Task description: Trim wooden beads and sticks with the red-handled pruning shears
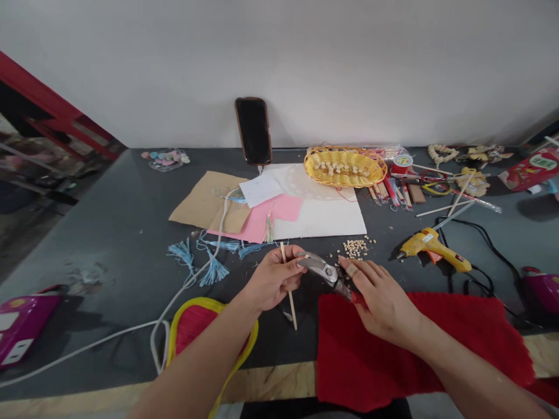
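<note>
My left hand (273, 279) is closed on a thin wooden stick (288, 285) that stands nearly upright over the dark table. My right hand (379, 297) grips the red handles of metal cutters (323, 269). The cutter blades point left and meet the stick near my left fingertips. A red cloth (419, 349) lies under my right hand at the table's front edge.
Loose wooden beads (356, 248) lie just behind the cutters. A yellow glue gun (434, 247) with black cord sits to the right. A yellow basket (344, 166), papers (321, 215), blue tassels (213, 269), a phone (253, 130) against the wall, a white cable (131, 331).
</note>
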Demonstrator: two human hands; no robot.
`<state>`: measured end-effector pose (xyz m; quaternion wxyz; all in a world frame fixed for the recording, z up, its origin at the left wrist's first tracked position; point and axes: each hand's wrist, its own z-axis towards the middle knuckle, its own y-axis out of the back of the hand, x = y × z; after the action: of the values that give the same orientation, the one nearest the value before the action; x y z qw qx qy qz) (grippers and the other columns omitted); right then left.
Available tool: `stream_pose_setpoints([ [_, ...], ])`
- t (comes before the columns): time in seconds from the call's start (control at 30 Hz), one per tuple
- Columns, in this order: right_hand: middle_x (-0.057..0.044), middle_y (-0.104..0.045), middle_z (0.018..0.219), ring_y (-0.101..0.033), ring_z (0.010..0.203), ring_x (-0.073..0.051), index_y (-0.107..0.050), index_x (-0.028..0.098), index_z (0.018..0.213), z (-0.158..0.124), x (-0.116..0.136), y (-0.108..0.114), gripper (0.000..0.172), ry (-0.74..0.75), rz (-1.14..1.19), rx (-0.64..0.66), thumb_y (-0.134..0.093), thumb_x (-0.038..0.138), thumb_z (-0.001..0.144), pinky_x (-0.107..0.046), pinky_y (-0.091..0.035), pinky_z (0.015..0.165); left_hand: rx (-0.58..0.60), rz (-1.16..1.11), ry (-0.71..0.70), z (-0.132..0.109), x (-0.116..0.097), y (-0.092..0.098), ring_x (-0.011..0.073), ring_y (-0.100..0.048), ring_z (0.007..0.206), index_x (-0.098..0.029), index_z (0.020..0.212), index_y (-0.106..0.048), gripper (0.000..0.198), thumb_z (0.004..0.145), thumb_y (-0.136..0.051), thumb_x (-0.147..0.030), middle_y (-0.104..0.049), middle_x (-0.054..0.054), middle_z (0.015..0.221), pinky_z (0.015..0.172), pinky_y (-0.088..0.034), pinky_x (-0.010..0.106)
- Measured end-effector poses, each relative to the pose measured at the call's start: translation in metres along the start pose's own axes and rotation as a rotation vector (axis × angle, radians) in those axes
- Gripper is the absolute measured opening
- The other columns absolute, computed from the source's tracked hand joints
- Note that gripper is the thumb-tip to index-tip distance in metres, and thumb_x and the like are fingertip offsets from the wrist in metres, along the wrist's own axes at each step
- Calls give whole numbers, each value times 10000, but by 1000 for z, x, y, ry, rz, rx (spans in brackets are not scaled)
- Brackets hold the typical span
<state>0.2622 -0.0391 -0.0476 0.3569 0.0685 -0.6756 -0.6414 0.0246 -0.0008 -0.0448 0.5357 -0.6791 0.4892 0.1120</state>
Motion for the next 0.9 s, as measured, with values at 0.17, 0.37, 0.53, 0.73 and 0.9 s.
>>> stream_pose_setpoints([
  [0.17,-135,-520,1359,-499,1171,-300,-322,173,1447,0,1,2,727,-9,-8,-15,-476,63,746,-504,-482,936,1,-6,1,0,0,-1,-4,-260,339,-142,732,-606,358,542,-892,-243,-585,-30,514,352,-130,134],
  [0.37,-140,-563,1306,-530,1142,-299,-356,161,1430,-1,0,3,701,16,30,-30,-519,105,750,-488,-497,933,23,-15,-10,0,1,0,-8,-261,339,-135,728,-610,325,567,-879,-220,-591,-23,522,352,-132,129],
  [0.53,-131,-596,1243,-564,1100,-290,-385,177,1412,-2,0,3,707,17,44,-58,-509,94,721,-483,-515,910,32,-15,8,1,2,1,-10,-263,333,-134,733,-613,354,536,-893,-222,-603,-19,523,355,-128,133],
  [0.73,-129,-587,1267,-558,1115,-290,-391,177,1404,0,2,4,713,-2,26,-42,-489,78,705,-488,-517,901,29,-15,5,0,2,1,-13,-256,333,-131,720,-617,335,548,-889,-225,-608,-13,534,355,-115,136],
  [0.9,-140,-557,1321,-537,1151,-300,-382,165,1408,0,2,4,705,0,9,-20,-489,77,717,-500,-512,904,34,-13,3,0,1,1,-13,-258,332,-123,732,-634,334,548,-892,-228,-619,-4,530,356,-123,137],
])
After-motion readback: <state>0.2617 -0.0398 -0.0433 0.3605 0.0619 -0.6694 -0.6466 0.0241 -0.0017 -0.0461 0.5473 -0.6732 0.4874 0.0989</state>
